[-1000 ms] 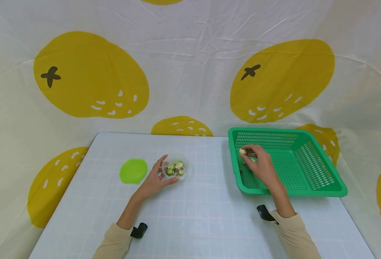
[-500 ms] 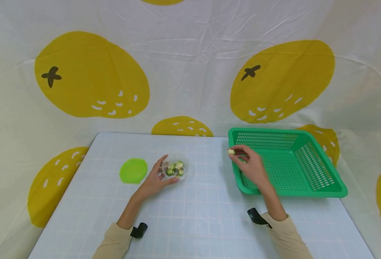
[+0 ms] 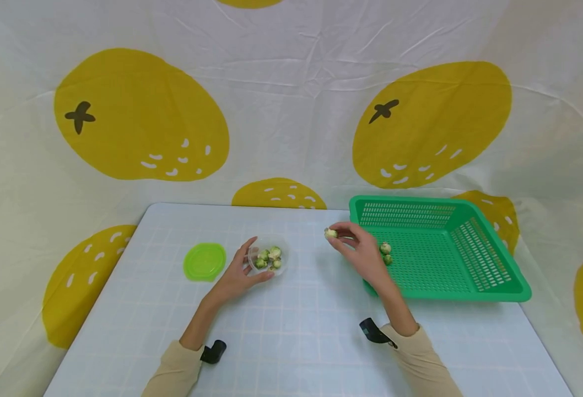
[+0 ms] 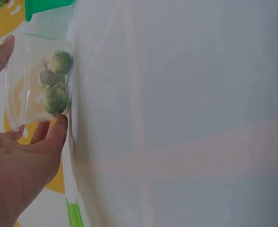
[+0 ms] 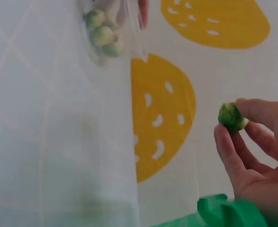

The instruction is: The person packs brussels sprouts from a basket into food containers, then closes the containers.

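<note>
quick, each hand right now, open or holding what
Left hand: holding the clear tub, with Brussels sprouts inside.
Right hand: pinching a single Brussels sprout.

From where I'm operating, I can read no text, label, brand, number or sign in any of my three views, whether on the clear container (image 4: 32,87), the green basket (image 3: 420,259), the round green lid (image 3: 204,262) or the worktop (image 3: 291,342). The backdrop (image 3: 291,127) shows me only printed shapes, two with dark cross-like marks (image 3: 80,117) that I can't read as lettering.
</note>
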Available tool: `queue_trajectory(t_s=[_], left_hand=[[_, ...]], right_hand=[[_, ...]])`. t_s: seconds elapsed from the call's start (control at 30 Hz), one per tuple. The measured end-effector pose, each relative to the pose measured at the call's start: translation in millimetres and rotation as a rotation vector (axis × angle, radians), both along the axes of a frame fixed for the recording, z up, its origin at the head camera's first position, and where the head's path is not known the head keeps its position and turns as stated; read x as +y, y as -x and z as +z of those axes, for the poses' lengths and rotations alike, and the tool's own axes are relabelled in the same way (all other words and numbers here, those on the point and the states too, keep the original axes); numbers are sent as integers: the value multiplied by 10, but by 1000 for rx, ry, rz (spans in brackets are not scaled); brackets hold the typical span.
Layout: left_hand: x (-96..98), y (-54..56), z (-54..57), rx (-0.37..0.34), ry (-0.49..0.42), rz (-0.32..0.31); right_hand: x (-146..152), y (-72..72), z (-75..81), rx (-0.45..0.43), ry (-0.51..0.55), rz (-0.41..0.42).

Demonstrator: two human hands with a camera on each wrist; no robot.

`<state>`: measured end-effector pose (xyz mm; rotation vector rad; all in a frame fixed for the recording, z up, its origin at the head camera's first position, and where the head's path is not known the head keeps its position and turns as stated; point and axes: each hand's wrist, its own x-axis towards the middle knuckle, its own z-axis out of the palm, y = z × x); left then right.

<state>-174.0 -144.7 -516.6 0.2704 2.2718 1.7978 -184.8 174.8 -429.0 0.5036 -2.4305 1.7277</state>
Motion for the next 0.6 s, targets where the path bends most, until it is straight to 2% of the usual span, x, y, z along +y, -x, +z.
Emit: queue_trajectory(t_s=[0.17, 0.4, 0.6], left_hand=[[-3, -2, 5, 2, 11, 3], [-1, 11, -19, -12, 41, 16], [4, 13, -24, -21, 41, 28]], right_hand=[[-235, -12, 37, -1, -31, -4], [-442, 83, -170, -15, -20, 31], [-611, 101, -256, -34, -3, 60]])
